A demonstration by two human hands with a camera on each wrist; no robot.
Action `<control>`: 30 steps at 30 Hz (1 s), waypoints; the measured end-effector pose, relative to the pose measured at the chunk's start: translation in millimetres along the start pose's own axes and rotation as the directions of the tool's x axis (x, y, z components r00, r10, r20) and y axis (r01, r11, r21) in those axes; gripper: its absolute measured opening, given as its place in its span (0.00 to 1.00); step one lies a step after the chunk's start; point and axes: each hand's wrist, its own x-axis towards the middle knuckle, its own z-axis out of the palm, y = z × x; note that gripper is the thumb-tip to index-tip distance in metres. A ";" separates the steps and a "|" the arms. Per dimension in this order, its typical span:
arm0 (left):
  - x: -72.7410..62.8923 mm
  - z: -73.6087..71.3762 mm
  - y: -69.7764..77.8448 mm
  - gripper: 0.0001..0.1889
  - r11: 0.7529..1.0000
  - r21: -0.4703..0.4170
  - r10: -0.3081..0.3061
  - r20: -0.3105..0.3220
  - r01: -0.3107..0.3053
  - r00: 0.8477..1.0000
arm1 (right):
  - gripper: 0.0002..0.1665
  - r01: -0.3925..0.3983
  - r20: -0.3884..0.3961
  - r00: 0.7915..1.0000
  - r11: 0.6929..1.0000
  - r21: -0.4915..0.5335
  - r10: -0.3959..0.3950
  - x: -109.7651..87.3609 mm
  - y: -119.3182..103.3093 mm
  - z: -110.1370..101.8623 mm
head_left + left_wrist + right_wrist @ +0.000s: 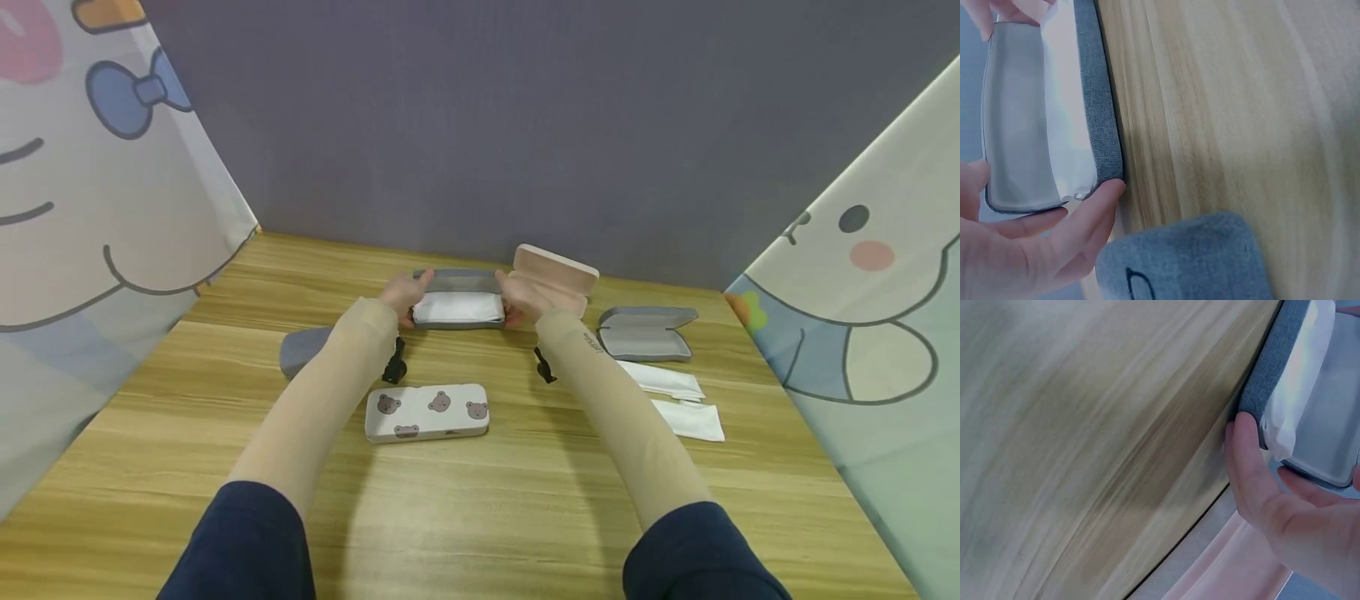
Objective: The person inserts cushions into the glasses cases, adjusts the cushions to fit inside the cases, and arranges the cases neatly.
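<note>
A grey fabric glasses case (pixel 459 325) lies opened at the back of the table, its lid raised. Inside its base is a folded white cloth (pixel 459 307). My left hand (pixel 402 293) grips the case's left end, with fingertips on the base and thumb by the lid's rim in the left wrist view. At the opposite end, my right hand (pixel 522 297) holds the case likewise; its fingers (pixel 1249 440) touch the lower corner. Just behind my right hand stands an opened pink glasses case (pixel 555 271).
A white bear-print case (pixel 427 413) lies closed in front, between the forearms. To the left is a closed grey case (pixel 302 350), partly behind the left forearm. On the right are another opened grey case (pixel 647 337) and two white cloths (pixel 667 381). A grey wall (pixel 480 125) backs the table.
</note>
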 end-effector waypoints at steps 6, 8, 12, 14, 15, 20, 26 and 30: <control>-2.8 -3.4 0.4 0.38 0.998 -0.052 0.024 0.061 -0.021 0.998 | 0.32 0.004 0.022 1.000 1.000 0.008 -0.004 -3.2 -1.7 -2.7; -2.8 -4.0 0.2 0.38 0.997 -0.068 0.035 0.079 -0.030 0.996 | 0.29 0.010 0.028 1.000 1.000 -0.007 -0.010 -4.2 -1.8 -3.9; -2.2 -5.4 -0.8 0.38 0.996 -0.083 0.055 0.127 -0.044 0.990 | 0.30 0.039 0.029 0.999 0.999 -0.033 -0.038 -6.4 -2.2 -3.4; -3.0 -6.3 -0.7 0.37 0.995 -0.083 0.060 0.152 -0.047 0.987 | 0.30 0.051 0.027 0.998 0.997 -0.049 -0.050 -7.5 -2.5 -2.2; -3.4 -6.9 -0.6 0.37 0.996 -0.080 0.061 0.164 -0.049 0.984 | 0.31 0.057 0.024 0.998 0.997 -0.050 -0.056 -7.9 -2.6 -1.4; -7.4 -7.7 1.3 0.35 0.995 -0.071 0.076 0.204 -0.063 0.976 | 0.19 0.054 0.034 0.998 0.998 -0.015 -0.054 -9.7 -2.2 -1.6; -7.7 -7.1 0.3 0.34 0.993 -0.085 0.096 0.224 -0.078 0.970 | 0.13 0.060 0.050 0.997 0.998 0.008 -0.060 -11.1 -0.3 -3.2; -4.6 -6.6 -1.2 0.33 0.993 -0.094 0.088 0.225 -0.068 0.970 | 0.13 0.056 0.080 0.995 0.998 0.014 -0.057 -11.8 1.2 -3.4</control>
